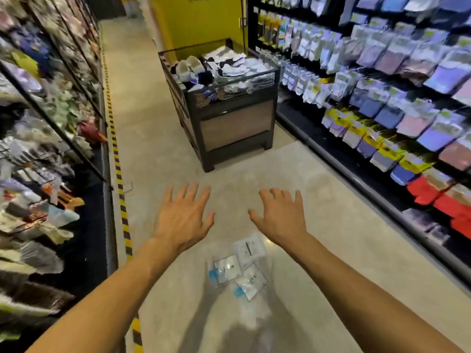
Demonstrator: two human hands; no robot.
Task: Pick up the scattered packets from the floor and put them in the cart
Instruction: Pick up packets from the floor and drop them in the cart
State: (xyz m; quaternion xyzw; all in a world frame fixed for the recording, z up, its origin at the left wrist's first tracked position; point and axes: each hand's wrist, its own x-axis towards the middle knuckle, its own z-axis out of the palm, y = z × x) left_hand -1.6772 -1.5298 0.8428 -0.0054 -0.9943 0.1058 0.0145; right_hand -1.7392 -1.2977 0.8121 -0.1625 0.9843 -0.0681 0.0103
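Note:
Three clear packets with white contents lie overlapping on the beige floor: one farthest from me [248, 248], one with a blue tag in the middle [226, 269], and one nearest me [249, 282]. My left hand [182, 217] and my right hand [280, 216] are stretched out in front of me above the floor, palms down, fingers spread, both empty. The packets lie below and between my forearms. Ahead in the aisle stands the black cart [235, 123], a bin with mesh sides, heaped with socks and white slippers.
Shelves of hanging packaged goods line the aisle on the left [51, 123] and on the right [395, 98]. A yellow-and-black striped strip [119, 179] runs along the floor by the left shelf. A yellow wall [198, 21] stands behind the cart.

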